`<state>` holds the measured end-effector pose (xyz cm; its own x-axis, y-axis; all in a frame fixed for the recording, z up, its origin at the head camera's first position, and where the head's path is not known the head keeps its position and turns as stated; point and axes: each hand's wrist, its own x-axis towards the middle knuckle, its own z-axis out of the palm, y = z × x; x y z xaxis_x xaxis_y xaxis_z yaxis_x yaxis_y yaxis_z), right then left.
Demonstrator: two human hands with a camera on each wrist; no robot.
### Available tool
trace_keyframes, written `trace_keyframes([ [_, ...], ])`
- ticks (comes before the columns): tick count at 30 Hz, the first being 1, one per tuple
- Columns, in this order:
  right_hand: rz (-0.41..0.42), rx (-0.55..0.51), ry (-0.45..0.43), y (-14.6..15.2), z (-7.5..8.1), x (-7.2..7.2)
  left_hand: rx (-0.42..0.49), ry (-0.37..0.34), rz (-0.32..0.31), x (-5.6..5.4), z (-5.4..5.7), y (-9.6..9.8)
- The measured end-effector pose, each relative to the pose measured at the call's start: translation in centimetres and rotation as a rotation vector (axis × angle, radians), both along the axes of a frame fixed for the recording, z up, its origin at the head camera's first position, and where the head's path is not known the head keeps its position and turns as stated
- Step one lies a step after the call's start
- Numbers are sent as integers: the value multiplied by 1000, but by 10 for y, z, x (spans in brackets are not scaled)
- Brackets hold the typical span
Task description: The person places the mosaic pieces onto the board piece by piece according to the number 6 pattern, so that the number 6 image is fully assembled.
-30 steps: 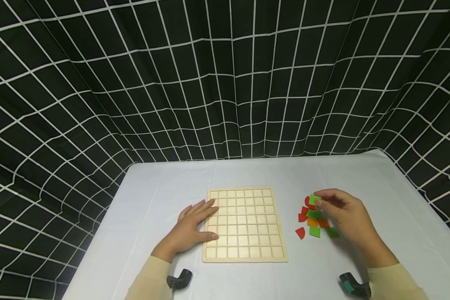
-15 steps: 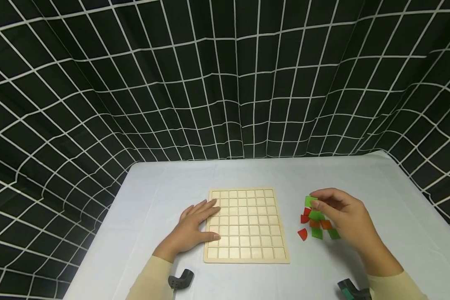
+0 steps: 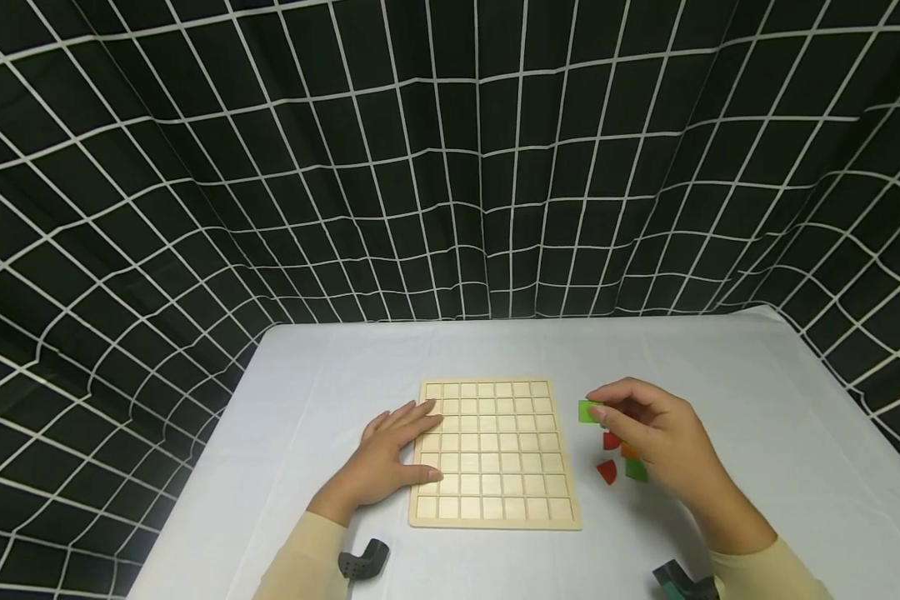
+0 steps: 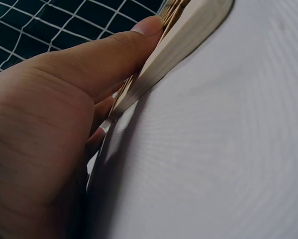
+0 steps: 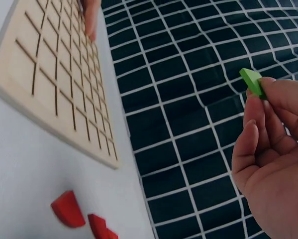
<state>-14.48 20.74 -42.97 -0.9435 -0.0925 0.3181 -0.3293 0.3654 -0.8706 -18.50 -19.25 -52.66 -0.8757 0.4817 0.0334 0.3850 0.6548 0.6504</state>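
My right hand (image 3: 656, 433) pinches a green square tile (image 3: 588, 412) between thumb and fingers, in the air just right of the wooden grid board (image 3: 491, 454). In the right wrist view the green tile (image 5: 251, 81) stands out past the fingertips. The board is a pale square divided into many shallow cells, all bare where visible. My left hand (image 3: 390, 457) rests on the board's left edge with fingers spread. In the left wrist view the thumb (image 4: 109, 55) lies along the board's rim (image 4: 153, 64).
Beneath and beside my right hand lie red pieces (image 3: 607, 472), an orange piece (image 3: 630, 451) and a green piece (image 3: 636, 470), others being hidden by the hand. A white cloth covers the table (image 3: 330, 358). A black curtain with white grid lines (image 3: 450, 167) hangs behind.
My right hand has lifted the green tile off the top of the pile and carried it left toward the board. The left hand has stayed in place on the board.
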Motion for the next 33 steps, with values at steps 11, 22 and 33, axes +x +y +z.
trace_keyframes([
  [11, -3, 1, -32, -18, 3, -10, -6, -9, 5, 0, 2, 1],
  [22, 67, -39, -39, -38, -1, -25, -17, 1, 7, -1, 0, 0],
  [33, 159, -123, -97, -60, -8, -35, -13, -11, 15, -1, 1, 1],
])
